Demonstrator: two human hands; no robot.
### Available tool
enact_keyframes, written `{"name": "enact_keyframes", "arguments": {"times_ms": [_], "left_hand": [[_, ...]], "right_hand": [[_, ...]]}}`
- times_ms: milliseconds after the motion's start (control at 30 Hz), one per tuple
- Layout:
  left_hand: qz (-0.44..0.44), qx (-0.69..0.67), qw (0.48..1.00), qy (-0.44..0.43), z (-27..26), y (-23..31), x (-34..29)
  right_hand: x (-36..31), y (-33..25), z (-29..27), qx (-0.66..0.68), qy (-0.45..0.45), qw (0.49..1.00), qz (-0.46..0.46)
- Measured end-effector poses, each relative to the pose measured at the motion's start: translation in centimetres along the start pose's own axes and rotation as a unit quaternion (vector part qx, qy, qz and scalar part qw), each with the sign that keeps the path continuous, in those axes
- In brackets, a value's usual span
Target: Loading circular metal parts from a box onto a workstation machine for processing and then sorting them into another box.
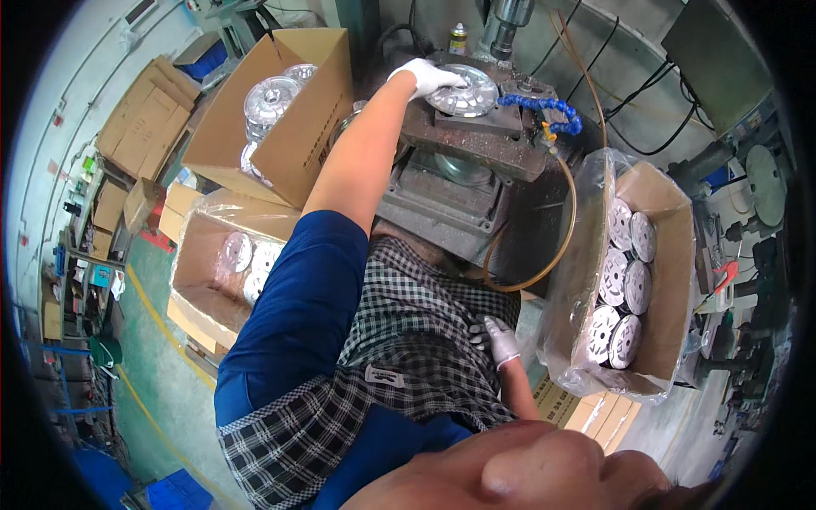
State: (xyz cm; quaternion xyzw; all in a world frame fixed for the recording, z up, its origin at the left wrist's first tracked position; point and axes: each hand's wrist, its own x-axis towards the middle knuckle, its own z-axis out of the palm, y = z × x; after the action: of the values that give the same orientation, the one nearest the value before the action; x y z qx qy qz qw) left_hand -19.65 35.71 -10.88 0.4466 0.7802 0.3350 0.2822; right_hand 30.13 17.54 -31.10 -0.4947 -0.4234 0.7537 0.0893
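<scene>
Metal disc [473,100]: it is lying flat on a dark block [484,125] on top of the machine table [520,159].
Left grip [427,78]: you are reaching in a white glove over the table's left side, your fingers resting on the disc; whether they are closing around its edge, I cannot tell.
Right grip [501,342]: you are resting it, gloved, against your checked apron [408,310] on the table's near side, fingers loosely parted, nothing showing between them.
Blue hose [534,102]: it is curving over the table's right side, its end pointing toward the disc.
Spray can [458,39]: it is standing beyond the table.
Left cartons: an upright one [299,151] and a plastic-lined one [202,297] are holding more discs left of the table.
Right carton [673,280]: it is holding discs in two columns, right of the table.
</scene>
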Motion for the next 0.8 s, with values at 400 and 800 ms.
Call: {"name": "enact_keyframes", "arguments": {"times_ms": [400,800], "left_hand": [[0.004,-0.021,1.000,-0.001,-1.0,3.0,-2.4],[0.014,0.012,1.000,0.009,-1.0,2.6,-3.3]], "right_hand": [[0.4,0.1,-1.1,0.042,-0.002,0.999,0.005],[0.6,0.0,-1.1,0.049,0.000,0.998,0.028]]}}
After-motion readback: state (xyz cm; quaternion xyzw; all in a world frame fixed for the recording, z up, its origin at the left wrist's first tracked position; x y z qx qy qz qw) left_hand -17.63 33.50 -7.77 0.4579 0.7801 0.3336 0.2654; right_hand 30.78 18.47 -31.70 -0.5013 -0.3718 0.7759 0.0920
